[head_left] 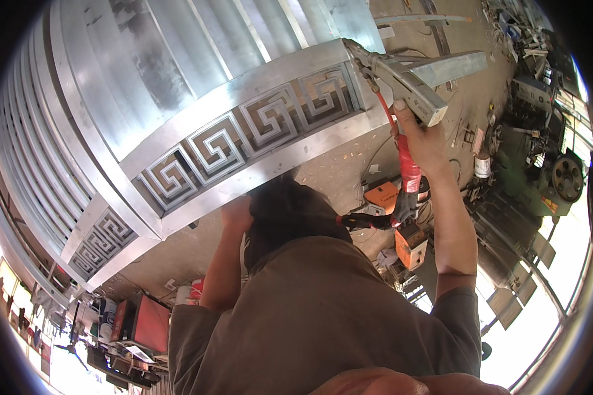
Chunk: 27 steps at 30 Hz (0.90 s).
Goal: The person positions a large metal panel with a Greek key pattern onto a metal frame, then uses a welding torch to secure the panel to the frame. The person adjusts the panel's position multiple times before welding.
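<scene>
A silvery metal panel point(263, 172) with square spiral fretwork point(217, 146) fills the upper left, slanting up to the right. At its right corner, my right hand point(420, 135) is closed round a welding torch with a red-wrapped handle point(410, 170). The thumb lies against the end of a rectangular metal tube point(412, 85), which runs up to the panel's corner beside the torch's thin red upper part. A dark cable point(369, 221) trails from the handle towards my body. My left hand point(237, 209) is at the panel's lower edge; its fingers are hidden.
Orange-and-black machine boxes point(410, 247) stand on the floor below the torch. A white bucket point(483, 166) and a wheel-like disc point(566, 179) are at the right. Another metal bar point(451, 66) projects past the panel corner. A red box point(150, 324) stands at lower left.
</scene>
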{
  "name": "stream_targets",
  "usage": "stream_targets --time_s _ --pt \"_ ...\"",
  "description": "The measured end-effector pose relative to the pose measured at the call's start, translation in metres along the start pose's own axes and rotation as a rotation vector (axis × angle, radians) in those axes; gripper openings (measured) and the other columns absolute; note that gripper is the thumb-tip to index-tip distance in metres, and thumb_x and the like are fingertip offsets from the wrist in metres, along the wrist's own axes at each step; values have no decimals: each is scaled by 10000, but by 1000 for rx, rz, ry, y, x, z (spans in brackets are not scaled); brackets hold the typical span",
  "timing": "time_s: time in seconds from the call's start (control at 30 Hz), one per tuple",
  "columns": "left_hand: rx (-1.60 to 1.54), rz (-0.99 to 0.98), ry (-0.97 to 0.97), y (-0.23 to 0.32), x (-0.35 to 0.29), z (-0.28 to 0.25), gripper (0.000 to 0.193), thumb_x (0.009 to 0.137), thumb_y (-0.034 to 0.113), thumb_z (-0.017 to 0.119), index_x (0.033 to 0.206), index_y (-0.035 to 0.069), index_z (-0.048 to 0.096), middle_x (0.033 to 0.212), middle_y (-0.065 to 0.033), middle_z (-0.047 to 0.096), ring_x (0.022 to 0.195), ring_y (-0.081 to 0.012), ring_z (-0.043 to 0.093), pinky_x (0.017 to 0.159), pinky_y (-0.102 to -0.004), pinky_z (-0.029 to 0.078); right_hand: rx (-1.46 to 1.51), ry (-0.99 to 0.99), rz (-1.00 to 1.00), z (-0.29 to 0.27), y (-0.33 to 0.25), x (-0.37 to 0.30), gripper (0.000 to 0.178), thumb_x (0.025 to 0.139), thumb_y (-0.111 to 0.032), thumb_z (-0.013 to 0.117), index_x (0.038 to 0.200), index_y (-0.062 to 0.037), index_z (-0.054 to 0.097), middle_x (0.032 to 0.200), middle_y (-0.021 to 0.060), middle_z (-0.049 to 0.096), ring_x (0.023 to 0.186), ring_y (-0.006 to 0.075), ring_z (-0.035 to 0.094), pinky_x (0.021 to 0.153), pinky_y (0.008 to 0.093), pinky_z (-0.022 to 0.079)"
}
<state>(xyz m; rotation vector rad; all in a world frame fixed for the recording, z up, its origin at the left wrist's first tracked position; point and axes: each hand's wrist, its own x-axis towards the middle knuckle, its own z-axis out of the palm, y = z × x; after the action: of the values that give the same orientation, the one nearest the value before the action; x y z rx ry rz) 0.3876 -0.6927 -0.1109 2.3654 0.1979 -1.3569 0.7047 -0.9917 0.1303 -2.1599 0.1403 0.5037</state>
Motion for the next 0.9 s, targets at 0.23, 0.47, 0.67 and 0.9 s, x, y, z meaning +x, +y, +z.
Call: stream_targets --time_s 0.23,0.47,0.67,0.9 --pt "-20 13 0 2 0 -1 345 807 116 723 1148 162 699 1239 -107 707 1294 -327 604 1094 -491 464 -39 17 22 1 -6 -2 405 1016 -372 738 1161 -4 651 963 58 711 677 117 650 548 274 513" --pt "-6 6 -19 5 0 -2 375 809 114 722 1180 162 700 1267 -104 699 1321 -319 592 1121 -500 444 -76 17 78 1 -9 -2 412 1017 -382 734 1171 -9 653 965 58 713 684 112 655 545 265 515" --pt "21 20 -44 8 0 -7 380 821 124 711 1199 159 692 1284 -94 695 1338 -318 582 1147 -531 411 -62 14 43 1 -11 -2 412 1024 -396 722 1152 -8 664 954 53 714 680 107 656 541 270 519" --pt "10 11 -30 11 -1 -8 361 833 90 693 1187 157 682 1257 -88 704 1310 -303 605 1134 -522 421 -99 5 100 -1 -12 -2 401 1028 -391 716 1155 -13 670 949 44 713 680 97 655 523 255 511"
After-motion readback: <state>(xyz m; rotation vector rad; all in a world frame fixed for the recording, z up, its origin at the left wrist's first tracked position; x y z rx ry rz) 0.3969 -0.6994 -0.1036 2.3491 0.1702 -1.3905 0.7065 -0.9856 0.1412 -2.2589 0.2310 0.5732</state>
